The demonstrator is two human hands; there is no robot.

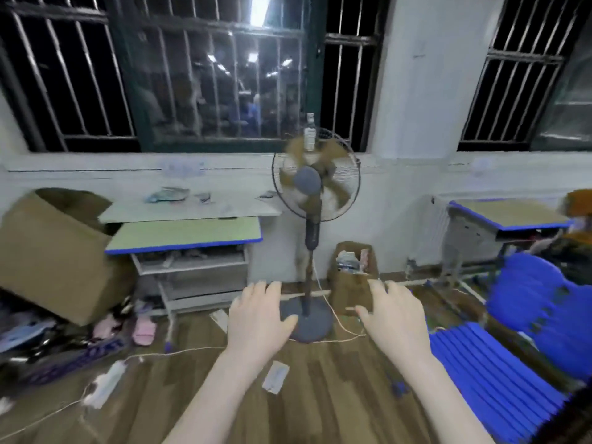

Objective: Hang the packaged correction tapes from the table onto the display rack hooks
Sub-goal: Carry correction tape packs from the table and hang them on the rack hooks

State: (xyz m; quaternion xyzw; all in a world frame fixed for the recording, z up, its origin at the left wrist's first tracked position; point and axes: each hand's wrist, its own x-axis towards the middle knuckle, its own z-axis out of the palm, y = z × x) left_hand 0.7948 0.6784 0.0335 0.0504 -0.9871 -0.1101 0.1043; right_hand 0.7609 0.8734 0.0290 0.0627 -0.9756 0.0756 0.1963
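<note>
My left hand (258, 318) and my right hand (395, 318) are stretched out in front of me, palms down, fingers straight and spread, holding nothing. Both hover above the wooden floor, on either side of a standing fan's base. No packaged correction tapes and no display rack show clearly in this blurred view. A small flat packet (275, 376) lies on the floor between my forearms; what it is cannot be told.
A standing fan (315, 177) stands straight ahead, its round base (309, 320) between my hands. A desk with a blue edge (185, 235) and a cardboard box (54, 251) are left. A blue chair (525, 341) and another desk (509, 214) are right. Cables and a power strip (104, 384) cross the floor.
</note>
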